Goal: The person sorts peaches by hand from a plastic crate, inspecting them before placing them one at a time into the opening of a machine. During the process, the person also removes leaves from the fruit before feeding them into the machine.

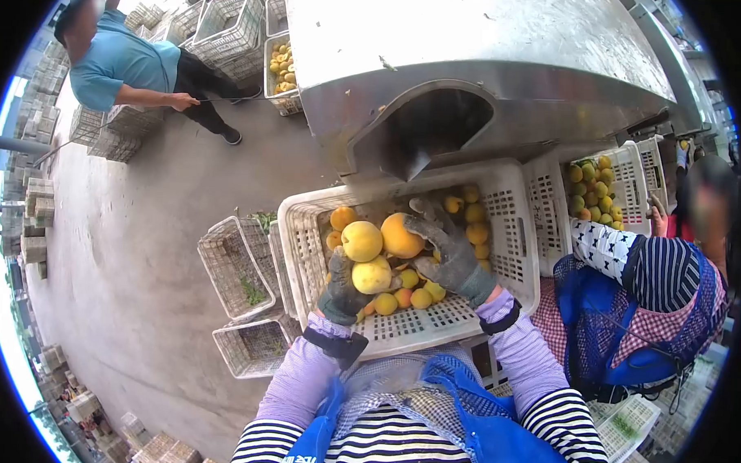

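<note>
In the centre of the frame, the left hand [342, 292] was holding two pale yellow fruits [362, 242] and the right hand [452, 264] one orange fruit [401, 236], above the white crate [416, 335].

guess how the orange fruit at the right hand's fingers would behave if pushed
The orange fruit looks nearly round, so it would probably roll. Its skin appears smooth, so it might slip. The right hand touching it could steady it.

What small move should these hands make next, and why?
Probably ease the three held fruits down into the crate: the left hand cups two, the right hand grips one, and more fruit lies inside, so dropping them might bruise some.
</note>
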Motion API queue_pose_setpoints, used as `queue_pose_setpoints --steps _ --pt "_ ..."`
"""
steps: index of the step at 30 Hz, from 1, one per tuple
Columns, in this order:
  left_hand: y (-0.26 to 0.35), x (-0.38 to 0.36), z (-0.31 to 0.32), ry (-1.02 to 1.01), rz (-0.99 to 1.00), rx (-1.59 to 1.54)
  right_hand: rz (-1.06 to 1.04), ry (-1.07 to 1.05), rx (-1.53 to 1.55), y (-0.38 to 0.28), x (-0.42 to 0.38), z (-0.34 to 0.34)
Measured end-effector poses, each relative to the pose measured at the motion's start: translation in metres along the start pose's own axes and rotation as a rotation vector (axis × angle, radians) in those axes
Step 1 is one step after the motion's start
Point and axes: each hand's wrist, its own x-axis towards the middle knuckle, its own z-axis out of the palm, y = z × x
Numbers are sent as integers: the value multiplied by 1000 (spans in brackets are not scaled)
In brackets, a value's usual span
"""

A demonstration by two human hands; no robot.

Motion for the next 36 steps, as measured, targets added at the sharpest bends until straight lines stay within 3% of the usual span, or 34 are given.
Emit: queue_pose_setpoints --steps 2,4,6,9,12,14,17,19,21,22,26,29,36 --pt "11 -22 10 -28 -79 -228 -49 -60 -15 -35 -8 -9" --pt "21 -31 7 -184 -41 -301 116 53 203 -62 -17 -1" --pt "31 -27 18 -153 9 60 251 139 278 -75 -22 8" --pt "33 -30 22 -112 107 391 282 210 279 -92 -19 2" --pt "58 -29 49 -220 35 196 296 62 370 -105 -12 -20" --pt "62 -23 52 -284 1 204 194 142 206 -108 -9 -19" --pt "59 -18 72 -96 21 15 128 271 71 -107 8 -26" --pt "59 -9 62 -1 72 79 153 368 25 -101 31 -32" --pt "38 -5 5 98 42 59 139 472 -134 -75 66 -32" --pt "33 -4 -2 -6 98 27 131 482 -230 -53 85 -27" --pt "35 -10 17 102 102 125 91 543 -499 4 124 7" --pt "38 -13 23 47 30 -5 125 375 -551 3 125 7" --pt "44 -14 23 93 -9 160 369 216 -628 -42 124 -16"
